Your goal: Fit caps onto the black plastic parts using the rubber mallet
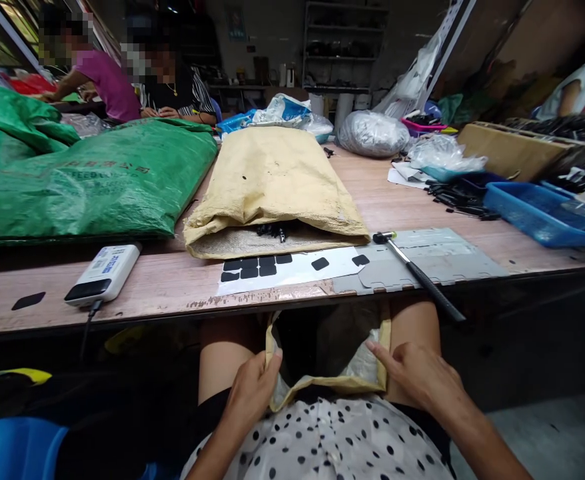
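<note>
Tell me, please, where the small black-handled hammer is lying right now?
The small black-handled hammer lies on the wooden table's near edge, right of centre, across a grey metal plate, its handle overhanging the edge.
</note>
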Motion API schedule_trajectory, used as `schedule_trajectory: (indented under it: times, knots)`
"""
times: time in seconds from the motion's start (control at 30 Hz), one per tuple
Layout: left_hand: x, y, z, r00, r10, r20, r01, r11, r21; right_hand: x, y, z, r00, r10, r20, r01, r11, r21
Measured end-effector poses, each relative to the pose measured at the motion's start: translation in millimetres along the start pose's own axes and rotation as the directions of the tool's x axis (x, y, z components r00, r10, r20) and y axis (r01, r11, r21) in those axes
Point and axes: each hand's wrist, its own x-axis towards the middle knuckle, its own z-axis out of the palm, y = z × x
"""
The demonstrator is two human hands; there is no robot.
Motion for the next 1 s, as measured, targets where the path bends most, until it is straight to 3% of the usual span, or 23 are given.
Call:
schedule_trajectory:
  times: [0.1,0.2,0.3,0.37,0.53,0.6,0.7,0.77,0.83,0.9,1.0]
  knots:
    - [4,-4,7.5,0.999,-0.022,0.028,0.029,0.961,-0.275,10,-11,23,0.996,-0.078,0.03,0.078,0.997,0.005]
    - [3,-8,8.8,0.998,-0.042,0.044,0.056,0.903,-0.425,18,-11,36,0.995,-0.097,-0.001,0.097,0.995,-0.009]
    - [2,-10,9.6,0.998,-0.065,0.019,0.066,0.865,-0.497,21,-3,37,0.999,-0.014,-0.05,0.013,1.0,-0.027]
    - [1,-10,10.9,0.997,-0.077,0.002,0.067,0.852,-0.519,21,4,37,0.999,0.025,-0.024,-0.025,1.0,0.011]
    - [-4,-3,14.5,0.993,-0.114,-0.01,0.089,0.824,-0.56,31,17,52,0.999,-0.046,0.011,0.044,0.987,0.154]
    - [-4,3,14.1,0.988,-0.15,-0.036,0.098,0.792,-0.602,35,15,58,0.997,-0.077,-0.002,0.072,0.924,0.377]
    - [-4,11,7.5,0.979,-0.18,-0.093,0.067,0.722,-0.688,33,5,58,0.993,-0.101,-0.065,0.116,0.671,0.733]
    - [-6,12,-1.8,0.972,-0.193,-0.131,0.041,0.696,-0.717,25,1,53,0.981,-0.112,-0.158,0.193,0.546,0.815]
    - [-10,7,-13.3,0.961,-0.23,-0.151,0.058,0.705,-0.707,15,2,48,0.972,-0.103,-0.212,0.234,0.5,0.834]
    - [-14,-1,-23.8,0.956,-0.254,-0.143,0.095,0.735,-0.671,8,7,44,0.979,-0.073,-0.193,0.204,0.486,0.85]
    - [-15,-8,-33.6,0.981,-0.163,-0.109,0.061,0.784,-0.618,6,14,38,0.982,-0.075,-0.172,0.186,0.509,0.841]
